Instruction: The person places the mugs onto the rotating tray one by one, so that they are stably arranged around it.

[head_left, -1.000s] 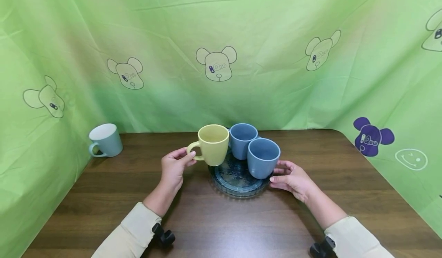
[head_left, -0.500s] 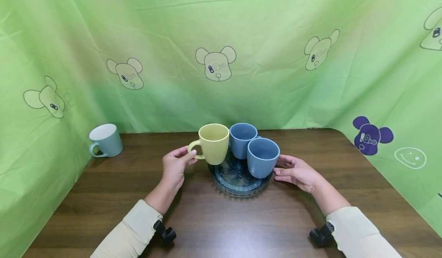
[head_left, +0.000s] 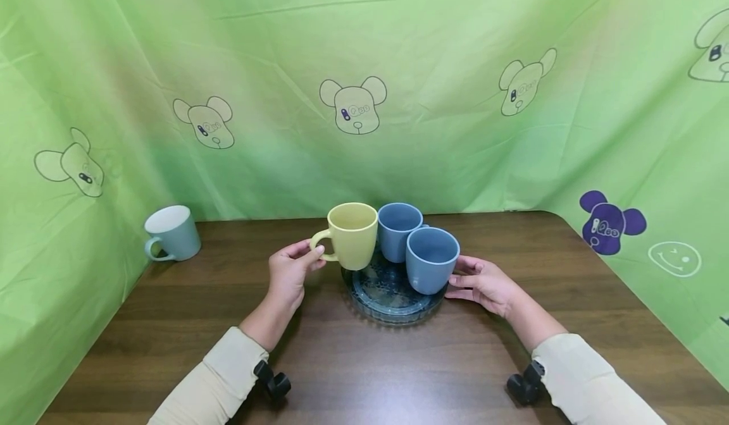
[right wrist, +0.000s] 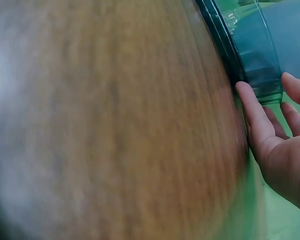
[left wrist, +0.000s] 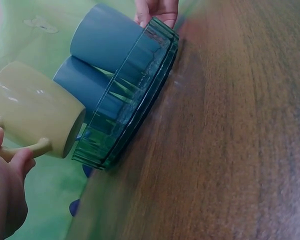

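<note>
My left hand (head_left: 288, 274) pinches the handle of a yellow mug (head_left: 353, 238). The mug is upright, its base at the left rim of a round blue-green glass dish (head_left: 387, 314); in the left wrist view that base (left wrist: 74, 132) seems to hang just above the rim. Two blue mugs, a rear one (head_left: 400, 232) and a front one (head_left: 431, 264), stand in the dish close together. At the dish's right side is my right hand (head_left: 484, 286), fingers extended and spread. In the right wrist view its fingertips (right wrist: 245, 89) are at the glass wall (right wrist: 267, 92), seemingly touching it.
A teal mug (head_left: 173, 235) with a white inside stands at the far left of the wooden table (head_left: 364, 374), its handle toward the left. A green printed cloth (head_left: 273, 159) hangs behind the table and along both sides.
My right hand drew slightly away from the dish, then came back to its edge. The yellow mug has risen very slightly in my left hand. The dish and blue mugs stay put.
</note>
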A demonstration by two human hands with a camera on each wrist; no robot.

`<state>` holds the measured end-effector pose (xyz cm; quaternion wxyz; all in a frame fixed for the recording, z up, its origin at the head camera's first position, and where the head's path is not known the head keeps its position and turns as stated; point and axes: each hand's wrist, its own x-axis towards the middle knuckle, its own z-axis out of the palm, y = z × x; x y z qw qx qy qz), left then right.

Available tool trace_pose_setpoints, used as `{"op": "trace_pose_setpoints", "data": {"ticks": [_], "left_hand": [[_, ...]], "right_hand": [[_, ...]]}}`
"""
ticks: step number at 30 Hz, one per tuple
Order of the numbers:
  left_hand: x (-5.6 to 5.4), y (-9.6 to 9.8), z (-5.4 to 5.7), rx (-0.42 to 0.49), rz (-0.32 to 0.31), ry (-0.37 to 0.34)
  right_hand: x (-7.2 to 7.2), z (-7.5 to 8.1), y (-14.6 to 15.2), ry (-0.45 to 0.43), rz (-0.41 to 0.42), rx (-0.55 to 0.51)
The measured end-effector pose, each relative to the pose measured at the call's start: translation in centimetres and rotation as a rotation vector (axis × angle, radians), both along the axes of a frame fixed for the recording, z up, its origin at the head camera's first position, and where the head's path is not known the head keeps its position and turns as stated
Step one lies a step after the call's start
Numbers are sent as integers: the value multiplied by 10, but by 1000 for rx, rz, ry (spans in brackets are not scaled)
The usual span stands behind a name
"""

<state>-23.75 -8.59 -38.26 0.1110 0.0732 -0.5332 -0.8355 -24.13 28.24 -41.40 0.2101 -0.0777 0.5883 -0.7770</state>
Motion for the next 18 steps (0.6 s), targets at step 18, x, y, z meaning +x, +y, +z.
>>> {"op": "trace_pose_setpoints", "data": {"ticks": [18], "left_hand": [[-1, 2, -3, 6, 13, -4]], "right_hand": [[10, -1, -6, -19, -91, -32]]}}
